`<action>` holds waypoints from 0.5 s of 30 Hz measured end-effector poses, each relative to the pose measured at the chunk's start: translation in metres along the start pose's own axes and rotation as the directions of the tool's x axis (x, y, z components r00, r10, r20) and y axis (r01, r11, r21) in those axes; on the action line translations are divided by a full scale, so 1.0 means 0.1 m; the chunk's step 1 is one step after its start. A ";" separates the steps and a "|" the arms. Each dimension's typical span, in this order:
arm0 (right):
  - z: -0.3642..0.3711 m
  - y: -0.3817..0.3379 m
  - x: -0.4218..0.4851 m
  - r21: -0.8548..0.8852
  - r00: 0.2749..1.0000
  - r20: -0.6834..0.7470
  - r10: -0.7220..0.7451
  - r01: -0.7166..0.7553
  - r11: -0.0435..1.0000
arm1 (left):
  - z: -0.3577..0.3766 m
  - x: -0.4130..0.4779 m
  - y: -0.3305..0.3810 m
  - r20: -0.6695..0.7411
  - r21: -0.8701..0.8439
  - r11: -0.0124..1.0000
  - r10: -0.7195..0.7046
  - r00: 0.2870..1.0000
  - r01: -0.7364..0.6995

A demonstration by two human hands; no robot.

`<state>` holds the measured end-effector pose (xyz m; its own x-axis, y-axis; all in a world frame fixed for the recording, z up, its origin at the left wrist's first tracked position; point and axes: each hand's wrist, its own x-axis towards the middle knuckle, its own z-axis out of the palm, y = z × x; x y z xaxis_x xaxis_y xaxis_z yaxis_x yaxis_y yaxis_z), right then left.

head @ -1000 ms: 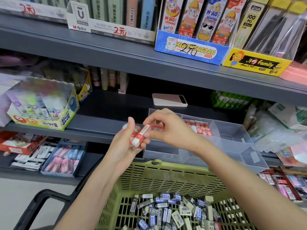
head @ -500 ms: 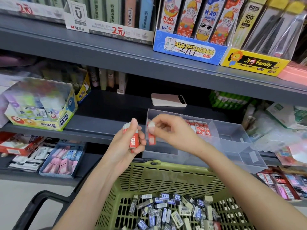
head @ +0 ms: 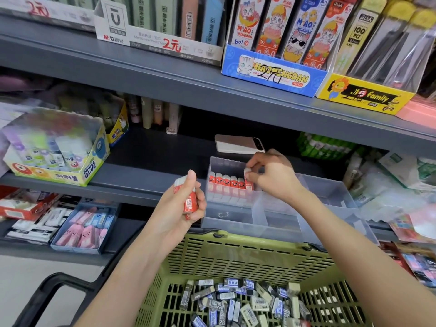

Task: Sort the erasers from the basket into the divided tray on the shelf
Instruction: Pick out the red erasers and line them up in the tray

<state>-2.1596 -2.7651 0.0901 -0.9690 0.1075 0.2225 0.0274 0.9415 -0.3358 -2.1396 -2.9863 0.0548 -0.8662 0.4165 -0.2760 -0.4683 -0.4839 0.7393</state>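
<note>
**Desk:** What are the two hands doing?

**Field:** At a stationery shop's shelf (head: 146, 178), the right hand (head: 273, 178) pinches one red-sleeved eraser (head: 247, 172) between thumb and fingertips. It holds the eraser upright at the right end of a row (head: 224, 184) of matching erasers. The left hand (head: 175, 208) is curled round a small stack (head: 190, 204) of the same red erasers, thumb pointing up along their side. That hand is just left of the tray and not touching it.

**Desk:** Where does the row stand?

**Field:** In the back-left compartment of a clear divided tray (head: 226, 215) on the middle shelf. The erasers stand on end, white tips up, side by side and touching. Whether the pinched one already rests on the tray floor I cannot tell.

**Desk:** And the basket?

**Field:** A green slotted basket (head: 236, 237) sits below the tray's front edge, nearest the camera, with a forearm reaching over each side. Loose erasers (head: 236, 300) in black, blue and white sleeves lie heaped on its bottom.

**Desk:** Anything else in shot?

**Field:** A phone (head: 239, 143) lies flat on the shelf just behind the tray. A glue box (head: 56, 149) stands on the same shelf at far left, well apart from the tray. One shelf down, a blue tray (head: 85, 227) holds pink erasers.
</note>
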 end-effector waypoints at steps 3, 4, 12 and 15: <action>0.01 0.02 0.04 -0.054 0.997 0.017 0.079 -0.078 0.995 | 0.01 0.00 0.01 -0.024 -0.018 1.000 -0.012 1.000 0.012; 0.01 0.04 0.03 -0.143 0.999 0.017 0.036 -0.033 0.989 | 0.01 0.00 0.01 -0.025 -0.045 0.999 -0.024 0.999 0.023; 0.02 0.05 0.08 -0.599 0.966 0.251 -0.059 0.203 0.774 | -0.01 -0.04 0.05 -0.054 -0.385 0.922 -0.050 0.997 0.025; 0.01 -0.07 0.02 -0.563 0.990 0.121 -0.073 0.129 0.816 | -0.01 -0.04 0.05 -0.026 -0.392 0.920 -0.047 0.999 0.033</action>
<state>-2.1619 -2.7722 0.0918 -0.9910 -0.0008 0.1336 0.0356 0.9622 0.2700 -2.1388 -2.9906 0.0590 -0.8475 0.4189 -0.3260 -0.5276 -0.7326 0.4301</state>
